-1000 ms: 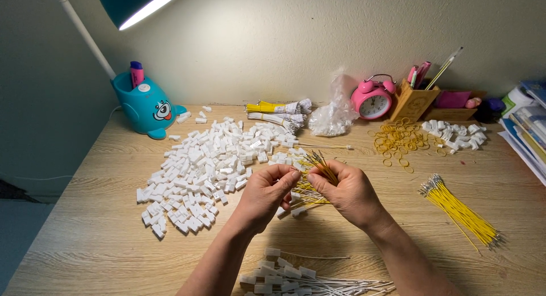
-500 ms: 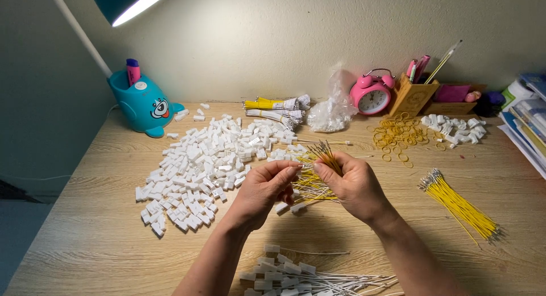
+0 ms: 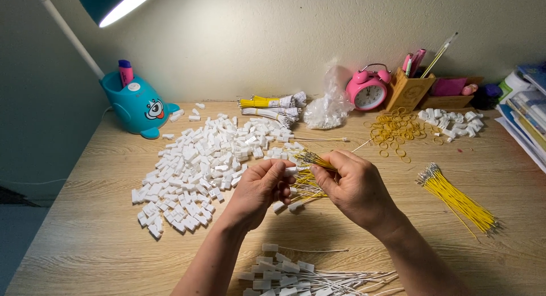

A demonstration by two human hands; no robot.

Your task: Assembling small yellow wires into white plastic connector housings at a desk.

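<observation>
My left hand (image 3: 259, 189) pinches a small white plastic connector (image 3: 290, 171) at its fingertips. My right hand (image 3: 354, 185) grips a bundle of thin yellow wires (image 3: 307, 159), whose metal-tipped ends fan out toward the upper left and meet the connector. Both hands hover over the middle of the wooden desk (image 3: 96, 239). A big heap of white connectors (image 3: 199, 165) lies just left of my left hand. Finished wires with white connectors (image 3: 296, 273) lie at the near edge, below my hands.
A loose bundle of yellow wires (image 3: 458, 196) lies at right. Rubber bands (image 3: 395, 131), a pink alarm clock (image 3: 367, 88), a clear plastic bag (image 3: 327, 105), a wooden pen holder (image 3: 410, 88), tied wire bundles (image 3: 273, 105), a teal pen pot (image 3: 133, 105) and stacked books (image 3: 526, 111) line the back.
The hands stay together over the desk centre; the fingers have shifted slightly and the white connector now sits at the wire tips. The view has tilted a little.
</observation>
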